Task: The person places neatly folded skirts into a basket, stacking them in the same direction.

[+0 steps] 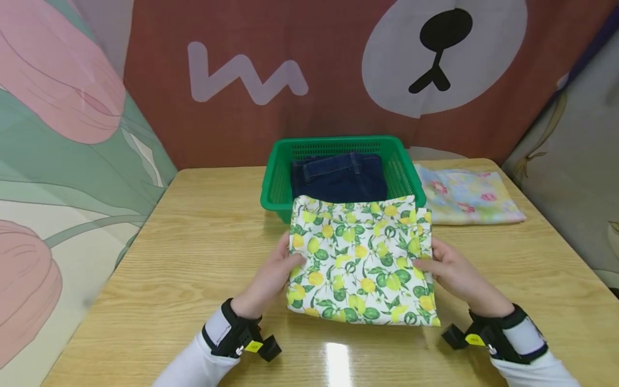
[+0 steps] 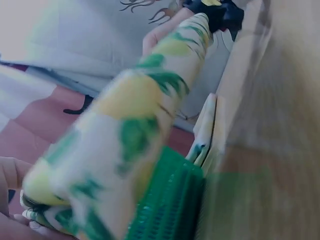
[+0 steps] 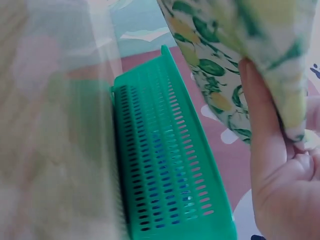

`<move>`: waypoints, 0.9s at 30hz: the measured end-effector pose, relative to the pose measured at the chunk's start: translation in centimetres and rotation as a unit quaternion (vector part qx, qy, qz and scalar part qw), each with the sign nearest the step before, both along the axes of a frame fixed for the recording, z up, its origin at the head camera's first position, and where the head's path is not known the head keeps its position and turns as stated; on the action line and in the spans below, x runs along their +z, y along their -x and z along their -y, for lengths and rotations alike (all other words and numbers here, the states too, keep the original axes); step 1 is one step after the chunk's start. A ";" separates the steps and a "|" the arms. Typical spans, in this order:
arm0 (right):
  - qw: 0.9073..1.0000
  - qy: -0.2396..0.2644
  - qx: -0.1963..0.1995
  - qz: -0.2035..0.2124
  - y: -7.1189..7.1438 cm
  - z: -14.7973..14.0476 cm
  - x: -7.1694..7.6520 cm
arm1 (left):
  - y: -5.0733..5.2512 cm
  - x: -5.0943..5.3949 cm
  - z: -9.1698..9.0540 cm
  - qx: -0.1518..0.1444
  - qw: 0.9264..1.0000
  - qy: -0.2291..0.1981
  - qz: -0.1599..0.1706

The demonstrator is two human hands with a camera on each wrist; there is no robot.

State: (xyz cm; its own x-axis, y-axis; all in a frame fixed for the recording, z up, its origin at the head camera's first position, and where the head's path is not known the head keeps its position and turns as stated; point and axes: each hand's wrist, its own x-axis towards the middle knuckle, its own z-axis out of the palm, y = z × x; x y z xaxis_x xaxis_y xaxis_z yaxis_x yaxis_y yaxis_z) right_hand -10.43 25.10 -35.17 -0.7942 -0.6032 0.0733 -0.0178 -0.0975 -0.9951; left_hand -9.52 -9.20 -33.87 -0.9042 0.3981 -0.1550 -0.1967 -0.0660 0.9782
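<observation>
Between both hands hangs a folded white cloth (image 1: pixel 360 263) printed with lemons and green leaves, in front of the basket and over its near rim in the head view. My left hand (image 1: pixel 272 273) grips its left edge, thumb on the front face. At the right edge my right hand (image 1: pixel 456 271) pinches it the same way; in the right wrist view the thumb (image 3: pixel 262 110) lies along the fabric. Behind the cloth stands a green plastic basket (image 1: pixel 272 185) with slotted walls. Folded dark blue jeans (image 1: pixel 338 177) lie inside, their lower part hidden by the cloth.
Right of the basket lies a folded pastel cloth (image 1: pixel 474 199) with pink flowers on the wooden table (image 1: pixel 203 231). A brown hanging (image 1: pixel 271 32) with a printed bear face rises behind the table's back edge. A light reflection shows near the front.
</observation>
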 end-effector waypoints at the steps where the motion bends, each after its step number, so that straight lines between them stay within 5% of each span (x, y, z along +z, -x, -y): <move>1: 1.000 -0.009 -0.013 -0.012 0.1 0.1 0.3 | 0.2 0.3 0.0 0.003 1.000 0.006 -0.006; 7: 0.996 0.011 -0.081 -0.036 2.7 1.3 2.1 | 2.6 1.5 0.2 0.018 0.998 -0.015 -0.055; 13: 0.976 -0.079 -0.188 -0.073 6.2 3.2 3.9 | 6.0 3.0 0.5 0.037 0.985 -0.028 -0.167; 18: 0.962 -0.115 -0.231 -0.092 8.4 4.2 4.9 | 8.2 4.0 0.4 0.071 0.973 0.002 -0.218; 23: 0.958 -0.077 -0.255 -0.103 10.2 4.8 6.1 | 10.6 5.2 0.0 0.099 0.962 0.036 -0.253; 27: 0.947 -0.060 -0.297 -0.109 11.5 5.2 6.4 | 12.1 5.7 -0.3 0.117 0.944 0.100 -0.292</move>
